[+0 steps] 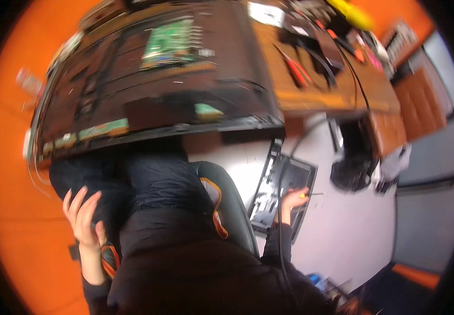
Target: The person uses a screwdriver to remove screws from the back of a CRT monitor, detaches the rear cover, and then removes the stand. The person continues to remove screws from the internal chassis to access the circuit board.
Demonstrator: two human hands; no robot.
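My left hand [84,218] hung open beside my knee, fingers spread and apart, touching nothing that I could make out. My right hand [293,200] was out to the side and low, closed around a small yellow-handled screwdriver [307,195] whose thin metal shaft pointed away to the right. Just beneath that hand a flat black plastic back cover [285,191] lay on the pale grey floor [353,236].

In front of me, the large dark opened flat-screen panel [148,79] lay face down on the brown wooden workbench [337,89], its near edge overhanging the bench's front edge above my lap. A green rectangular circuit board [169,42] sat toward the panel's far edge, and a narrow green strip board [103,127] ran along its near left corner.

On the bench's right half — blurred by motion — were red-handled pliers [297,71], black cables [353,68] and a yellow object [353,14] at the far edge. Orange walls [6,173] closed the room on the left and far right. I sat in a dark padded chair [227,202] with orange trim.
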